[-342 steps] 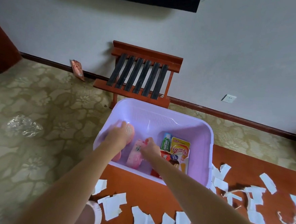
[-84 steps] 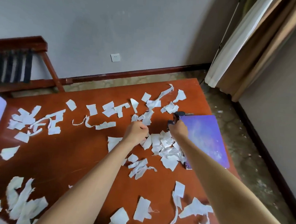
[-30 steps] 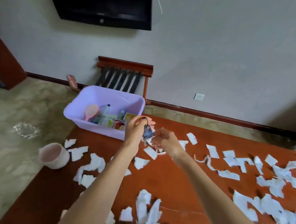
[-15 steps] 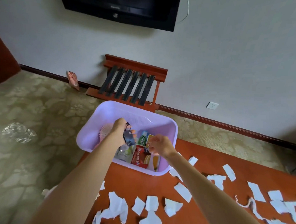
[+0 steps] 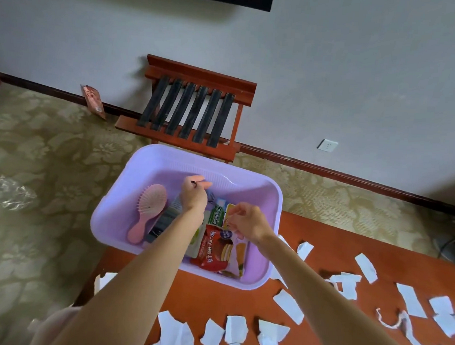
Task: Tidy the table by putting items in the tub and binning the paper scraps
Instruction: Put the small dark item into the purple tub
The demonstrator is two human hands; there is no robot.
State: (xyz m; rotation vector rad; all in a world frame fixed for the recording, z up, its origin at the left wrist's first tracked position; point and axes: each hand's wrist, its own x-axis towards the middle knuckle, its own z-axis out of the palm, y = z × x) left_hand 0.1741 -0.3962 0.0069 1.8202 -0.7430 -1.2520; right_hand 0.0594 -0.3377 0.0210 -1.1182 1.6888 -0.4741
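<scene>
Reaching over the lilac tub [image 5: 156,167], the left hand [image 5: 193,197] pinches a small dark item [image 5: 193,183]; the right hand [image 5: 247,222] hangs loosely curled, empty.

The head-worn view looks forward and down, close over the tub [image 5: 162,167] on the table [image 5: 212,298].

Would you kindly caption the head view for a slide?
Left hand holds a small dark item over the purple tub; paper scraps litter the table.

lilac tub [image 5: 162,167]: table [image 5: 323,246] corner, holds pink hairbrush [image 5: 151,202] | paper scraps [image 5: 288,306]: strewn on tabletop
</scene>
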